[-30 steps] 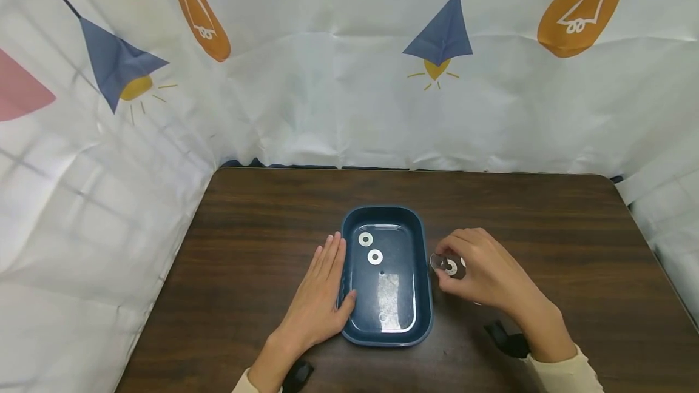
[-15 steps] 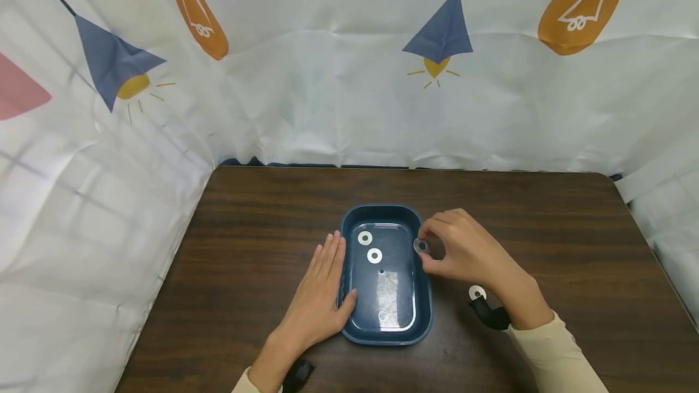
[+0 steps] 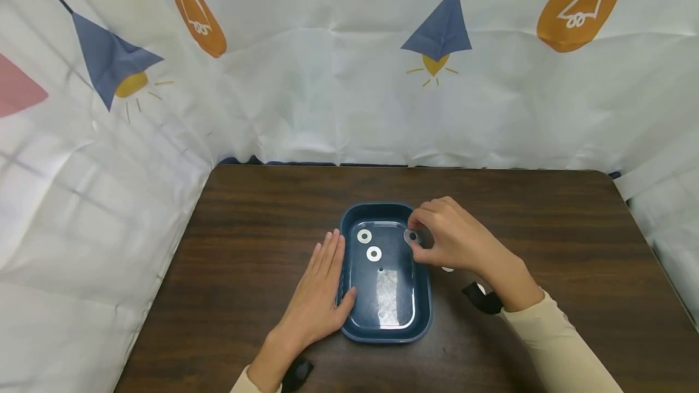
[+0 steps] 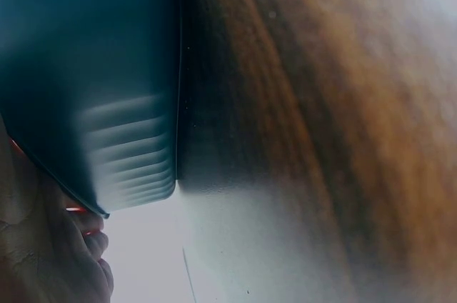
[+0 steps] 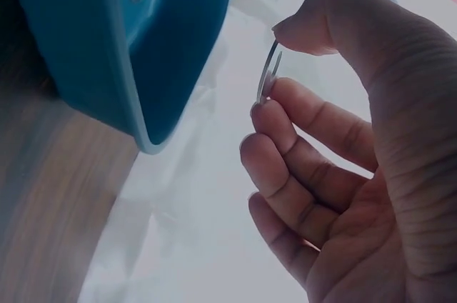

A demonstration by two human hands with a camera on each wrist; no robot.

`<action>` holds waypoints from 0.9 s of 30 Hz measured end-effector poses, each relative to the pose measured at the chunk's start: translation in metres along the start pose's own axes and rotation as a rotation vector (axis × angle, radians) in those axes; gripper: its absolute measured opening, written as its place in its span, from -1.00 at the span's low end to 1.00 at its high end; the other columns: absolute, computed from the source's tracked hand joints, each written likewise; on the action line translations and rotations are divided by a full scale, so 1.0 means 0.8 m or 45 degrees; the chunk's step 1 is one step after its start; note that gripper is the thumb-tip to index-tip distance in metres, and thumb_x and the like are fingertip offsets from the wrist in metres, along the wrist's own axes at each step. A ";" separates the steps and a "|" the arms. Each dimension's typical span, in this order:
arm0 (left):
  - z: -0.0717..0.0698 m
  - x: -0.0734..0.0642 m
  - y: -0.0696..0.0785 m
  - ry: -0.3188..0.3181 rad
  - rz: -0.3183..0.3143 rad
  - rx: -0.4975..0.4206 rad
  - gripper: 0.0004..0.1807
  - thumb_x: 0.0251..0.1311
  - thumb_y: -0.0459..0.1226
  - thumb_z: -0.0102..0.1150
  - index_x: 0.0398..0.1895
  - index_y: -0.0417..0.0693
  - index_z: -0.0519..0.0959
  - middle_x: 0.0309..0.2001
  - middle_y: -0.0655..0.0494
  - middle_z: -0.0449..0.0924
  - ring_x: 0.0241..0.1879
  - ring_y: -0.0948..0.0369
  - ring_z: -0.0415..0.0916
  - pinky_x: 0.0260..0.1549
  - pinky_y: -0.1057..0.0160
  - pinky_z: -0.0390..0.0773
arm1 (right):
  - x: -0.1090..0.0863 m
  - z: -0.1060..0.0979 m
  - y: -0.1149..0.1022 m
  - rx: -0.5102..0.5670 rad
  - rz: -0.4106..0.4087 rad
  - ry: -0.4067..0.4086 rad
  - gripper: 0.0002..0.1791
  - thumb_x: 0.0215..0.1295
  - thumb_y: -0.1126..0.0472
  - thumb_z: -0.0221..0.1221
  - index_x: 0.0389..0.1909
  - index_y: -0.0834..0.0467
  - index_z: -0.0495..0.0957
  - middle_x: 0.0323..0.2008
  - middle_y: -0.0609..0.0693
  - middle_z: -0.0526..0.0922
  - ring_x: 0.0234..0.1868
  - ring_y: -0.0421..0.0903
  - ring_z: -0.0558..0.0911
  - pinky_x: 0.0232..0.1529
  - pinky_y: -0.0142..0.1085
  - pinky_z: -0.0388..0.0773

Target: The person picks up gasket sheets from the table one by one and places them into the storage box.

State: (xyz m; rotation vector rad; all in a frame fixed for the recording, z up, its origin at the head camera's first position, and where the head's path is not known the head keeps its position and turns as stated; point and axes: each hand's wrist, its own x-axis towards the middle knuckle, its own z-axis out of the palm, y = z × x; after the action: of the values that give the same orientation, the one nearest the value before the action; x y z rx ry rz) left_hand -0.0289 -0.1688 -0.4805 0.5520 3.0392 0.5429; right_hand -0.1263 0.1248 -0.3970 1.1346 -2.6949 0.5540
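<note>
A blue tray stands on the table, with two flat washers lying in it: the upper washer and the lower washer. My left hand rests along the tray's left wall, fingers straight, thumb over the rim. Above the tray's right rim, my right hand pinches a grey washer between thumb and fingers. In the right wrist view the held washer shows edge-on as a thin disc, with a second thin edge beside it. Its remaining fingers are bent below.
Right of the tray, a washer lies on the dark wooden table, partly hidden by my right hand. Another washer shows behind the black wrist strap. A printed white curtain hangs behind the table's far edge.
My right hand has moved left and away from me with the pinched washer, from beside the tray to over its right rim. Washers on the table have come into view. The left hand stays put.
</note>
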 end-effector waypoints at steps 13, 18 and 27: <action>-0.002 -0.001 -0.001 0.004 -0.002 -0.013 0.10 0.38 0.01 0.21 0.76 -0.06 -0.22 0.77 -0.05 -0.22 0.76 -0.03 -0.19 0.67 -0.19 0.11 | 0.029 -0.003 -0.003 -0.003 -0.033 -0.091 -0.76 0.05 0.07 0.49 -0.32 0.09 0.73 -0.41 -0.10 0.71 -0.36 -0.17 0.56 0.05 -0.05 0.65; -0.001 0.000 -0.002 0.021 0.002 -0.012 0.08 0.37 0.00 0.20 0.76 -0.07 -0.20 0.77 -0.06 -0.20 0.76 -0.02 -0.18 0.67 -0.20 0.12 | 0.037 -0.001 -0.002 -0.007 -0.047 -0.102 -0.77 0.05 0.07 0.48 -0.33 0.09 0.72 -0.44 -0.11 0.69 -0.39 -0.18 0.55 0.02 -0.06 0.63; 0.001 0.000 -0.002 0.016 0.013 -0.013 0.09 0.37 0.01 0.21 0.75 -0.09 -0.20 0.77 -0.07 -0.19 0.76 -0.03 -0.19 0.67 -0.18 0.12 | 0.045 0.005 0.000 0.009 -0.052 -0.158 -0.78 0.07 0.08 0.46 -0.32 0.10 0.73 -0.42 -0.09 0.70 -0.39 -0.18 0.56 0.04 -0.07 0.63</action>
State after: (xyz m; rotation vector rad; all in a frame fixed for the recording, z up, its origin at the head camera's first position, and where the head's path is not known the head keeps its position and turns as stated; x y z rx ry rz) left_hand -0.0294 -0.1704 -0.4816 0.5659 3.0456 0.5644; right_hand -0.1514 0.0996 -0.3900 1.2628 -2.7677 0.5034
